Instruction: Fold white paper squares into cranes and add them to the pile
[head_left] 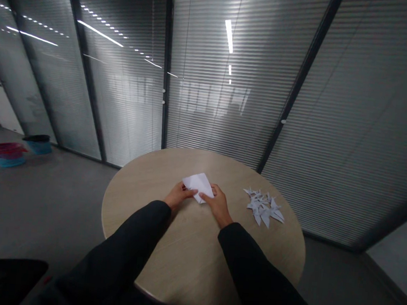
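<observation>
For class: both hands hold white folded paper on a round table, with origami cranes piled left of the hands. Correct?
No: the head view shows the origami cranes right of the hands, not left. The left hand and right hand do hold the white folded paper on the round table.

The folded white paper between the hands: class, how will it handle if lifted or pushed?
Thin-looking, the folded white paper is likely light and floppy, stiffer along its creases. On the smooth round tabletop it would probably slide easily.
</observation>
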`<state>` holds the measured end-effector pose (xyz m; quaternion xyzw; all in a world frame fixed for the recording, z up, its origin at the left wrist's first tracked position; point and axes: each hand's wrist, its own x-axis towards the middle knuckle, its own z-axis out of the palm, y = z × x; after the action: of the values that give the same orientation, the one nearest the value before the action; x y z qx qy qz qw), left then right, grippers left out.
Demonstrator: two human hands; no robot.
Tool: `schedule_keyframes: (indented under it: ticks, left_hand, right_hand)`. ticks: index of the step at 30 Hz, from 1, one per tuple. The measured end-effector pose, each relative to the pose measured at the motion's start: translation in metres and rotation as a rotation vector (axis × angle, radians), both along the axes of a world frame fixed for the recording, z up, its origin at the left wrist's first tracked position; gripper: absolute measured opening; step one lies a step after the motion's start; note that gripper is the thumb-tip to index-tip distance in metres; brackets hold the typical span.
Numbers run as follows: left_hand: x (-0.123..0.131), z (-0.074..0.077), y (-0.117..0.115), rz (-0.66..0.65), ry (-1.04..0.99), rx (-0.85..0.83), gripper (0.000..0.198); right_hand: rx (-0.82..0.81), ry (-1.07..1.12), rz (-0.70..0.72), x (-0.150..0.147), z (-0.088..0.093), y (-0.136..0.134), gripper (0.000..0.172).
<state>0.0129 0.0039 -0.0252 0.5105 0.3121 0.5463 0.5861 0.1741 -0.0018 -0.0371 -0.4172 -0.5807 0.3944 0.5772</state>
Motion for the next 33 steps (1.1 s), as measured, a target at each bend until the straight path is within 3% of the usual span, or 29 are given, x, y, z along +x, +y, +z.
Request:
schedule_keyframes:
  ticks: [7,17,28,33]
  left_hand:
    - [-0.0045,0.004,0.0017,0.036,0.004,0.065,0.053]
    - [-0.0036,0.0025,0.0057,0.082,0.049,0.078,0.049]
    - [-0.002,0.0045,0.0008,0.028,-0.056,-0.035,0.046]
    - [-0.0055,0.0077,-0.001,0.035,-0.133,-0.103,0.033]
  right_hand:
    - [-0.033,-0.006,0.07,-0.0013,0.0012,-0.0025,0.042]
    - [-0.081,-0.107,0.045,0.0004,0.001,-0.0038,0.039]
    - [-0.138,-0.052,0.057,0.0019,0.0004,-0.0033,0.04]
    - [-0.157,-0.038,0.067,0.002,0.0012,-0.0038,0.041]
